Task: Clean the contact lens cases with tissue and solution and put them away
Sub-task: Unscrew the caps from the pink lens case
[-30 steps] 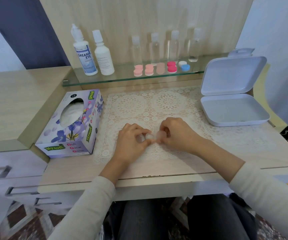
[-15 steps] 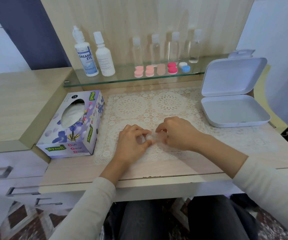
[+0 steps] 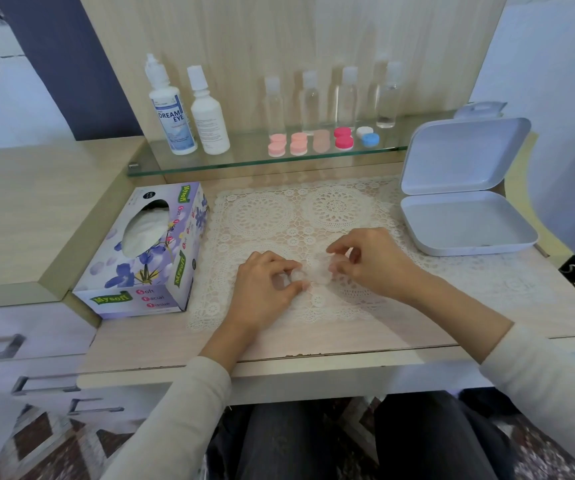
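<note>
Facing a pale wood-grain back panel (image 3: 279,29), with a dark wall section (image 3: 54,64) at upper left. Patterned floor (image 3: 54,438) below, drawers (image 3: 19,341) at left.

Tabletop (image 3: 313,344): light wood, front edge nearest the person. A lace mat (image 3: 334,209) covers its middle.

Glass shelf (image 3: 244,161) runs along the rear edge. On it, left to right: labelled solution bottle (image 3: 172,116), plain white bottle (image 3: 208,119), four clear bottles (image 3: 346,98), and in front of those a row of coloured lens cases (image 3: 343,137).

White hinged box (image 3: 466,220) sits at the right edge, lid up. Tissue box (image 3: 147,251) lies at the left edge, just beside the mat.

Left hand (image 3: 262,289) and right hand (image 3: 372,261) are close together over the mat's centre. Each pinches one end of a clear lens case (image 3: 317,271), which sits low over the mat, between the fingertips. Whether its caps are on, cannot tell.
</note>
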A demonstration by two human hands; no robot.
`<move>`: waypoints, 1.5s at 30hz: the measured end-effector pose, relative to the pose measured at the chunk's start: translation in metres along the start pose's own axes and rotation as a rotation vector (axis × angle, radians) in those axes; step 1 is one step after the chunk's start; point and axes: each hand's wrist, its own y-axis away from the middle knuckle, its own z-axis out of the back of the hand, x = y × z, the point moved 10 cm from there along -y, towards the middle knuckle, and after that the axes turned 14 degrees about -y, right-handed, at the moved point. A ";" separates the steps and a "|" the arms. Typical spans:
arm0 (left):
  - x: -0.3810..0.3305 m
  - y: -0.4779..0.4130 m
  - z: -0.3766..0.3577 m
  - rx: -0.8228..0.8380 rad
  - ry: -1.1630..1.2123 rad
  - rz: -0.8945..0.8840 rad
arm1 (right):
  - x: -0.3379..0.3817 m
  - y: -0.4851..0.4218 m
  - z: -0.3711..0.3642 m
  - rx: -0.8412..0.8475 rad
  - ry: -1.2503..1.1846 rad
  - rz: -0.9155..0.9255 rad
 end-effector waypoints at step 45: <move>0.004 0.003 0.003 -0.016 0.047 0.008 | -0.021 0.011 -0.016 -0.118 -0.076 0.014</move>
